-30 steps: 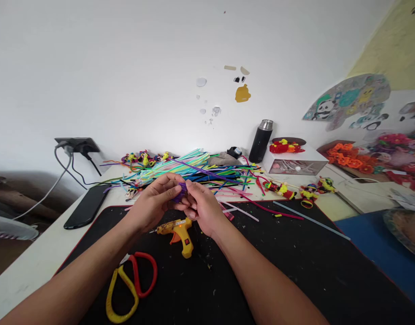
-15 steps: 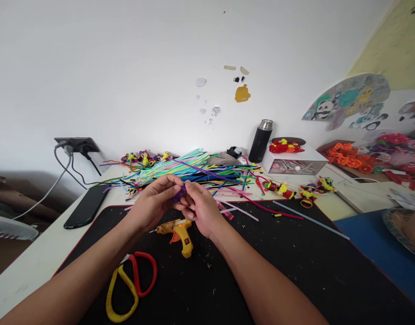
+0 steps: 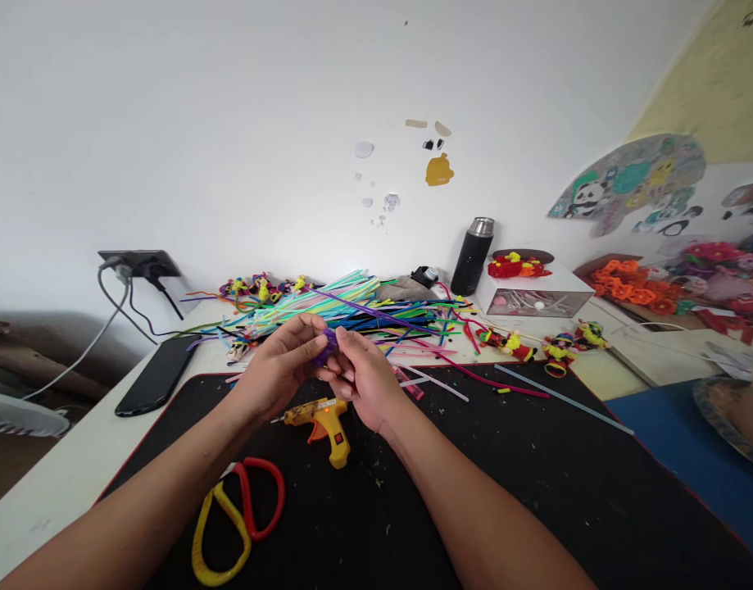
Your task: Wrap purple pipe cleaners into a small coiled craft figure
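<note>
Between my two hands is a small purple pipe-cleaner piece [image 3: 324, 349], fuzzy and bunched up, partly covered by fingers. My left hand [image 3: 281, 360] pinches it from the left with thumb and fingers. From the right, my right hand [image 3: 369, 378] grips it, thumb up and fingers curled beneath. Just below the hands, a yellow glue gun [image 3: 332, 428] lies on the black mat [image 3: 505, 492], its nozzle to the left. Scissors [image 3: 238, 524] with one yellow and one red handle rest nearer me, their blades hidden under my left forearm.
A heap of coloured pipe cleaners [image 3: 327, 303] spreads behind the hands. A black phone [image 3: 156, 375] lies left. At the back stand a black flask [image 3: 473, 258] and a white box [image 3: 542, 291]. Small pipe-cleaner figures [image 3: 560, 352] sit right. A glue stick [image 3: 566, 400] lies on the mat.
Both hands stay in nearly the same place. Slightly more of the purple piece shows between the fingers now.
</note>
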Demonstrator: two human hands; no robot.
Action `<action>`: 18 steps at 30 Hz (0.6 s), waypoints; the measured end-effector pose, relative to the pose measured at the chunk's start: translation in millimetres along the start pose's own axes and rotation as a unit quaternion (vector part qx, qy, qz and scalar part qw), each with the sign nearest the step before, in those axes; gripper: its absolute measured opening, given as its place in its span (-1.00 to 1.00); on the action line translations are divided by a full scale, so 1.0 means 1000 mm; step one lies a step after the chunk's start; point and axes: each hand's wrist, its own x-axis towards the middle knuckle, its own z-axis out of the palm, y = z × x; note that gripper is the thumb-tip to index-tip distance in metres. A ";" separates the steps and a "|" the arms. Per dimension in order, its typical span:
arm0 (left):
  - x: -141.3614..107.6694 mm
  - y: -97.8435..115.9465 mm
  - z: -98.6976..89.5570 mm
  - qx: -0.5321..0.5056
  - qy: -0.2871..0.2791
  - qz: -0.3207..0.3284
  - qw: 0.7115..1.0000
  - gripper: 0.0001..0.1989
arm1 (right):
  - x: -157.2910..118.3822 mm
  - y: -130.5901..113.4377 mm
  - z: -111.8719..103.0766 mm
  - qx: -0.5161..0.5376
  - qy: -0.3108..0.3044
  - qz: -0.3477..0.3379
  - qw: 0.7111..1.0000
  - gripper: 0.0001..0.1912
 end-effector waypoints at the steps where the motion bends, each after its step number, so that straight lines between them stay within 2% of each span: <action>1: 0.000 0.000 -0.001 -0.002 0.000 0.000 1.000 -0.69 | 0.000 -0.001 0.000 0.004 -0.004 0.003 1.000 -0.40; 9: 0.002 0.001 -0.003 0.029 -0.020 0.034 0.999 -0.73 | 0.000 -0.002 -0.001 0.049 -0.031 0.046 0.997 -0.38; 18: 0.001 0.005 -0.001 0.079 -0.031 0.052 0.995 -0.75 | 0.000 -0.001 -0.001 0.032 -0.012 0.051 0.998 -0.39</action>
